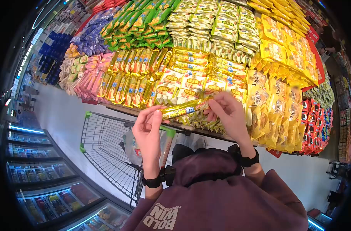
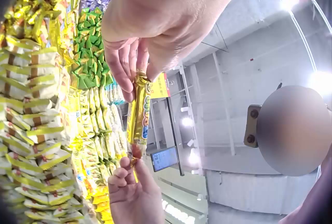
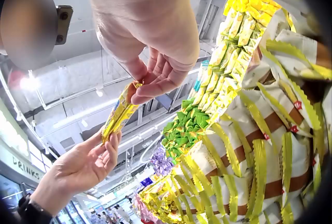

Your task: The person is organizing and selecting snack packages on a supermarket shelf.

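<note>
A long, narrow gold packet [image 1: 181,110] is stretched between both hands above the front edge of the display. The left hand [image 1: 147,127] pinches one end between thumb and fingers. At the other end, the right hand [image 1: 230,115] grips the wrapper with thumb and curled fingers. In the left wrist view the packet [image 2: 138,111] shows coloured lettering on its side, with the left hand [image 2: 155,32] at one end and the right hand [image 2: 136,198] at the other. The right wrist view shows the packet [image 3: 120,114] slanting between the hands.
Rows of packaged snacks fill the display: gold packets [image 1: 131,61], green packets [image 1: 139,23], and yellow bags [image 1: 275,50]. A wire shopping cart [image 1: 110,140] with green corners stands left of the body, holding a clear plastic bag. Glass-topped freezers [image 1: 48,169] line the left side.
</note>
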### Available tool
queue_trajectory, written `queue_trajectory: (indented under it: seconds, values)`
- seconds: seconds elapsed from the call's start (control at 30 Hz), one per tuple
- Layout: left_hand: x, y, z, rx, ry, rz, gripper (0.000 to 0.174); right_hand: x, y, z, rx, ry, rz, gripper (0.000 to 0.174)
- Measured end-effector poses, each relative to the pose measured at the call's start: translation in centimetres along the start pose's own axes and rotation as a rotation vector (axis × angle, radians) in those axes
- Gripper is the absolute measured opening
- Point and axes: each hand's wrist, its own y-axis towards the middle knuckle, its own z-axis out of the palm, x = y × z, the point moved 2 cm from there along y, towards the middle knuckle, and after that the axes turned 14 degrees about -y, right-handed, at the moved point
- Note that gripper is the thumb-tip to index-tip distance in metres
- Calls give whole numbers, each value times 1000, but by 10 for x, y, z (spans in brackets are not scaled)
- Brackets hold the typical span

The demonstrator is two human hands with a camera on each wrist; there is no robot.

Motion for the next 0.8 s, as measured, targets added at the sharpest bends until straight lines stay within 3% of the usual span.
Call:
queue_trajectory:
  seconds: [0.1,0.23,0.37,0.53,0.63,0.8]
  values:
    - [9,4,3,-63,-137,-28,13,4,0,-5,-21,-7,0,14]
    - [10,10,13,1,-206,-96,9,5,4,-12,-29,-33,-53,15]
    - [15,11,15,30,-146,-118,9,3,5,-13,-104,-55,-52,17]
    - [17,2,35,-74,-51,49,10,0,2,-10,-250,-65,-56,18]
    - [17,5,41,-37,-57,75,11,-3,3,-10,-239,47,24,16]
    - [14,3,39,-11,-66,33,13,-6,-3,-13,-104,154,-20,12]
